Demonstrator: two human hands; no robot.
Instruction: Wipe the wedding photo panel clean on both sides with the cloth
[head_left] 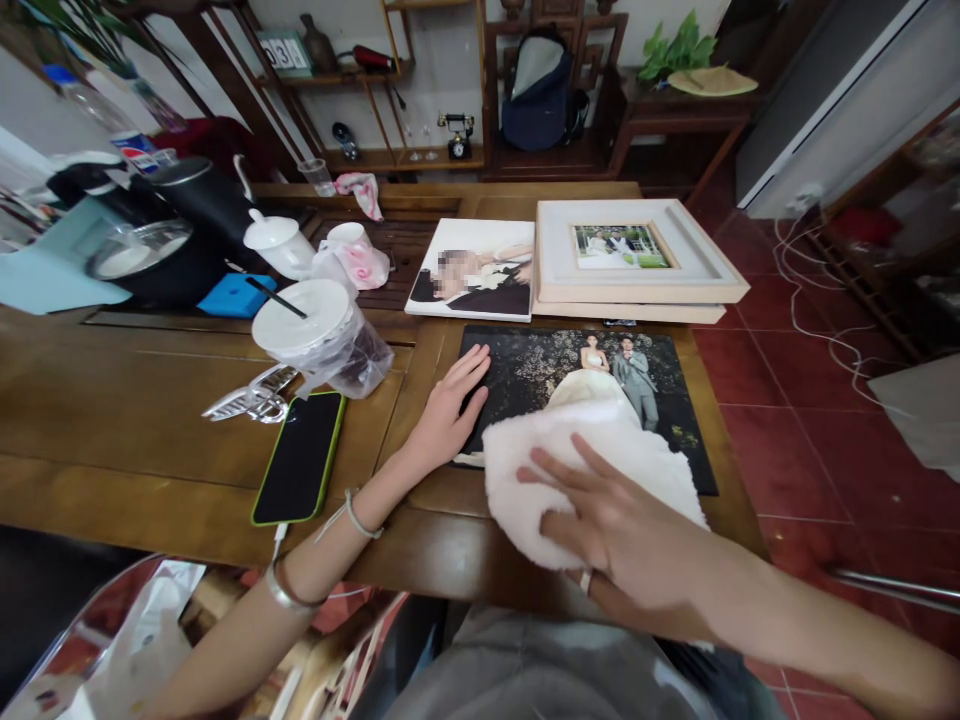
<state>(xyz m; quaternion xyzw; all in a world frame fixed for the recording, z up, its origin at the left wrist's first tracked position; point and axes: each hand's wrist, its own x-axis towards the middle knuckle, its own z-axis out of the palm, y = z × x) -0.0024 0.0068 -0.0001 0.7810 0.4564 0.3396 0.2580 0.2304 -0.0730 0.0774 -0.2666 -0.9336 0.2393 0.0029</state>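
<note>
A dark photo print point(510, 375) of a couple in wedding clothes lies flat on the wooden table. My left hand point(450, 405) rests on its left edge, fingers stretched out and nothing held. My right hand point(600, 505) has a fluffy white cloth point(525, 450) under its spread fingers, with part of the hand curled at the cloth's near edge. The cloth covers the lower middle of the print, including part of the white dress.
Behind the print are a white-edged photo panel point(480, 275) and stacked pale frames point(645, 285). On the left lie a phone point(300, 460) with its cable, a lidded cup point(304, 320) in plastic, and a blue box point(236, 295). The table's right edge drops to red tiles point(810, 450).
</note>
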